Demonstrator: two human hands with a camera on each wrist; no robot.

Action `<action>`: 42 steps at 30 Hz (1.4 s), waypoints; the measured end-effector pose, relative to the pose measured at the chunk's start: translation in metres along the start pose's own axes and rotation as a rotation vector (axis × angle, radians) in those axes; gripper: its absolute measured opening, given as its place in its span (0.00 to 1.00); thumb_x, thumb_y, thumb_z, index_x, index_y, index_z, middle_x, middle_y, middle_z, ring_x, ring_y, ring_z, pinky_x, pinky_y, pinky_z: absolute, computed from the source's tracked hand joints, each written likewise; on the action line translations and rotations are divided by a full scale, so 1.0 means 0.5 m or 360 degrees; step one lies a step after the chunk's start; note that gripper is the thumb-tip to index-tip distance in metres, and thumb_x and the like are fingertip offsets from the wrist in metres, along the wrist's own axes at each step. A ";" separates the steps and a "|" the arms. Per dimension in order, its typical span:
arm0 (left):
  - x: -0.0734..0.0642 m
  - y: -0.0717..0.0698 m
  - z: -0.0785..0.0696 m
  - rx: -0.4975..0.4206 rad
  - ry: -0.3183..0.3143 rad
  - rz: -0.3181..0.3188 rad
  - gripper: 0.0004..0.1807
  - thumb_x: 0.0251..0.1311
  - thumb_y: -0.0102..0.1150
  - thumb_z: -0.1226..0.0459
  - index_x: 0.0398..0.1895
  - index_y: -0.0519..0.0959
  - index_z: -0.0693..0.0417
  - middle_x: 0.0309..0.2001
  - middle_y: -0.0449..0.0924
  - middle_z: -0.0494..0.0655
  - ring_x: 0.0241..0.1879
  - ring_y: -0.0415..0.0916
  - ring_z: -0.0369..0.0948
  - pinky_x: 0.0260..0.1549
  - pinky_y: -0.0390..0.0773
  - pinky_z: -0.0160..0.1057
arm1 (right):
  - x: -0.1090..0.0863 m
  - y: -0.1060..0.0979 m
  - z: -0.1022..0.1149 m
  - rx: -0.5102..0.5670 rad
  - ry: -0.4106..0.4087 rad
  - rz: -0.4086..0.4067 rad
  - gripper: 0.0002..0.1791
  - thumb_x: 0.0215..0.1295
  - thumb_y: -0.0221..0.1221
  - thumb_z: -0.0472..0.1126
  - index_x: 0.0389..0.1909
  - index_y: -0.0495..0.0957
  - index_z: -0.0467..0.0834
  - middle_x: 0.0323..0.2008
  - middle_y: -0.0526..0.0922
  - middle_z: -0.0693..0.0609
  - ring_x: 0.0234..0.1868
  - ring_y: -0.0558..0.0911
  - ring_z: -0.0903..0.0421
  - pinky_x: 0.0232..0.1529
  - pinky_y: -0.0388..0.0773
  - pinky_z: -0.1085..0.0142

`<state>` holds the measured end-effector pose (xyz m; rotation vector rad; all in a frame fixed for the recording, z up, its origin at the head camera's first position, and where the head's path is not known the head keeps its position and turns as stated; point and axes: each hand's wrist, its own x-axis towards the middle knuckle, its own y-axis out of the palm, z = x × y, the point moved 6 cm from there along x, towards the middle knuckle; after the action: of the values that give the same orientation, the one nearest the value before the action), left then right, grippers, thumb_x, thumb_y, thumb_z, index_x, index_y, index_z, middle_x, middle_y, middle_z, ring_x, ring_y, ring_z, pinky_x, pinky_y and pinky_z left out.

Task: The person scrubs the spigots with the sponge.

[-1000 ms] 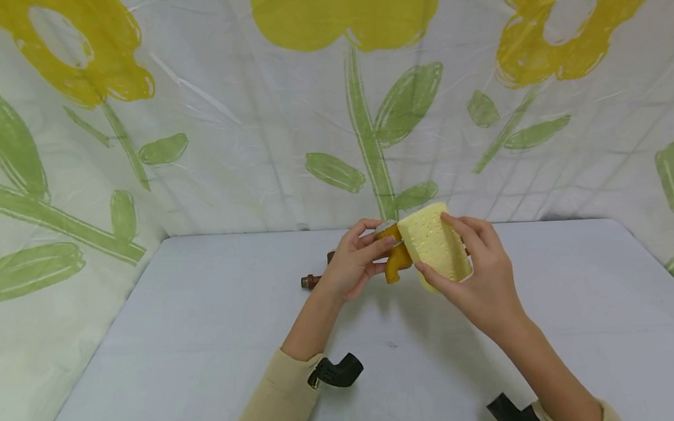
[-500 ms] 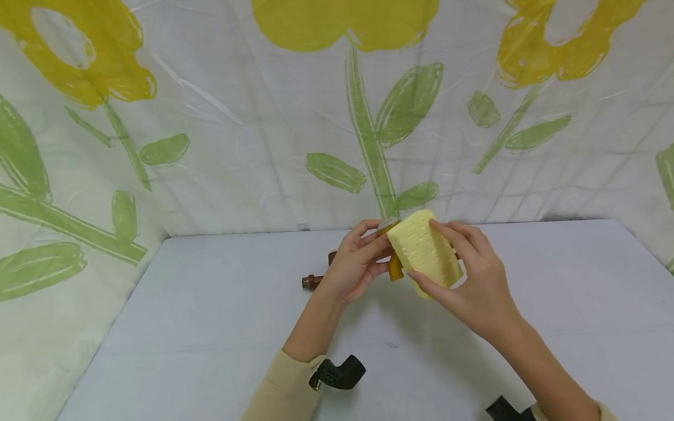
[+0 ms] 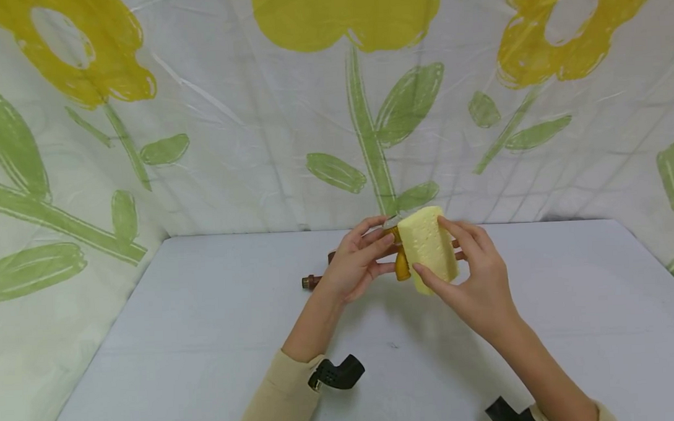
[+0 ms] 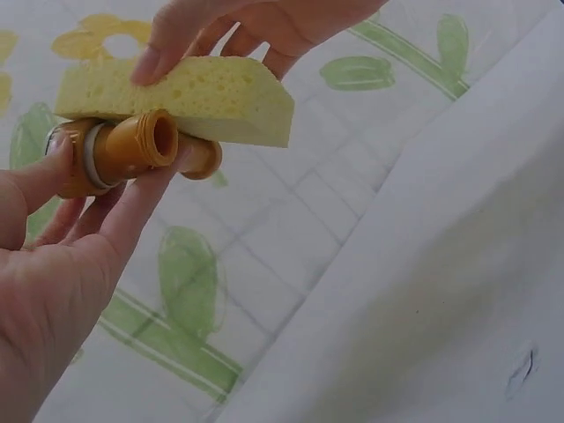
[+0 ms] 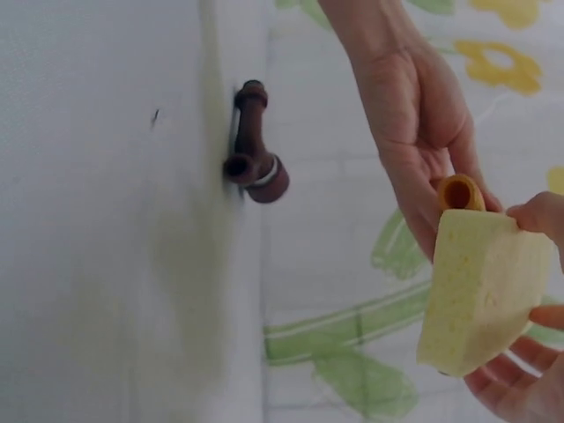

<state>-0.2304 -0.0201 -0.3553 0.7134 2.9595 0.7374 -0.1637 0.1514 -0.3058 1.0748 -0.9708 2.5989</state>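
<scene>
My left hand [image 3: 352,266] holds an orange-brown pipe fitting [image 4: 128,150] between thumb and fingers, raised above the table. The fitting has open tube ends and a pale ring round its body. A thick pale yellow sponge [image 3: 427,247] is pinched in my right hand [image 3: 484,279], thumb on one side and fingers on the other. In the left wrist view the sponge lies against the far side of the fitting. From the head view it hides part of the fitting. Only one round opening of the fitting shows in the right wrist view, just behind the sponge [image 5: 480,291].
A dark brown pipe fitting [image 5: 251,141] lies on the white table [image 3: 208,339], partly hidden behind my left hand in the head view. A flower-printed sheet [image 3: 229,146] hangs behind the table's back edge. Black wrist mounts [image 3: 339,372] project from both sleeves.
The sponge moved left and down across the fitting, then back up and slightly right, uncovering more of it. The left hand has hardly moved and keeps its hold on the fitting.
</scene>
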 end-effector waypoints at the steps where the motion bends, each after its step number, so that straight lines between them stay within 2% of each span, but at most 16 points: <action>1: 0.000 0.001 0.000 0.0007 0.0001 0.0010 0.20 0.80 0.42 0.75 0.71 0.66 0.62 0.53 0.81 0.43 0.50 0.82 0.39 0.42 0.89 0.39 | 0.001 0.000 -0.001 0.0008 0.0019 0.0002 0.43 0.47 0.81 0.32 0.68 0.76 0.32 0.57 0.79 0.34 0.46 0.80 0.44 0.45 0.72 0.83; 4: 0.002 0.006 0.001 0.0021 0.0002 0.0058 0.25 0.81 0.41 0.76 0.77 0.62 0.65 0.55 0.80 0.43 0.51 0.82 0.38 0.43 0.89 0.39 | 0.002 -0.002 -0.005 0.0038 0.0083 -0.0008 0.42 0.49 0.80 0.31 0.68 0.76 0.32 0.57 0.79 0.34 0.47 0.78 0.48 0.47 0.72 0.87; 7: 0.002 0.009 0.002 0.0022 0.0009 0.0085 0.26 0.81 0.40 0.76 0.79 0.59 0.67 0.57 0.79 0.43 0.52 0.81 0.37 0.43 0.89 0.38 | 0.003 -0.004 -0.008 0.0084 0.0135 -0.0005 0.41 0.50 0.79 0.30 0.68 0.75 0.32 0.58 0.79 0.34 0.48 0.76 0.51 0.48 0.71 0.89; 15: 0.000 0.010 0.001 0.0025 0.0029 0.0061 0.26 0.80 0.41 0.77 0.78 0.60 0.69 0.53 0.80 0.41 0.50 0.82 0.36 0.41 0.89 0.37 | 0.006 -0.008 -0.003 0.0087 0.0100 0.0034 0.41 0.50 0.79 0.30 0.67 0.76 0.32 0.58 0.80 0.35 0.48 0.77 0.50 0.47 0.72 0.89; 23: 0.000 0.011 0.000 0.0069 0.0005 0.0049 0.26 0.80 0.43 0.76 0.79 0.60 0.67 0.58 0.79 0.48 0.50 0.82 0.37 0.41 0.90 0.39 | 0.005 -0.007 -0.002 0.0117 0.0126 0.0052 0.41 0.50 0.79 0.30 0.68 0.76 0.33 0.59 0.79 0.37 0.48 0.75 0.59 0.48 0.73 0.88; 28: -0.001 0.011 -0.004 0.0080 0.0003 0.0060 0.26 0.80 0.43 0.77 0.77 0.61 0.69 0.55 0.80 0.45 0.49 0.82 0.37 0.39 0.90 0.39 | 0.007 -0.012 0.002 0.0105 0.0110 0.0033 0.41 0.49 0.79 0.29 0.67 0.77 0.33 0.57 0.80 0.36 0.48 0.75 0.59 0.47 0.73 0.88; 33: -0.001 0.013 -0.003 0.0085 0.0003 0.0083 0.26 0.79 0.43 0.77 0.77 0.61 0.70 0.55 0.79 0.46 0.49 0.83 0.37 0.39 0.90 0.39 | 0.006 -0.011 0.000 0.0098 0.0139 0.0036 0.41 0.51 0.79 0.30 0.68 0.75 0.33 0.58 0.79 0.36 0.48 0.74 0.58 0.48 0.72 0.88; 38: -0.002 0.013 -0.002 0.0084 0.0012 0.0079 0.26 0.80 0.43 0.77 0.78 0.60 0.69 0.56 0.79 0.46 0.48 0.82 0.36 0.40 0.90 0.38 | 0.005 -0.011 0.004 0.0093 0.0085 0.0066 0.42 0.49 0.80 0.30 0.68 0.76 0.34 0.58 0.79 0.38 0.48 0.76 0.54 0.48 0.72 0.88; 42: -0.002 0.016 -0.002 0.0094 0.0004 0.0091 0.26 0.79 0.44 0.77 0.77 0.61 0.70 0.54 0.79 0.44 0.47 0.83 0.37 0.39 0.90 0.38 | 0.008 -0.016 0.003 0.0071 0.0060 0.0067 0.45 0.49 0.80 0.30 0.71 0.74 0.37 0.59 0.78 0.36 0.46 0.76 0.52 0.47 0.72 0.87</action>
<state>-0.2264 -0.0147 -0.3512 0.8041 2.9858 0.6571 -0.1625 0.1563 -0.2981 1.0226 -0.9417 2.6766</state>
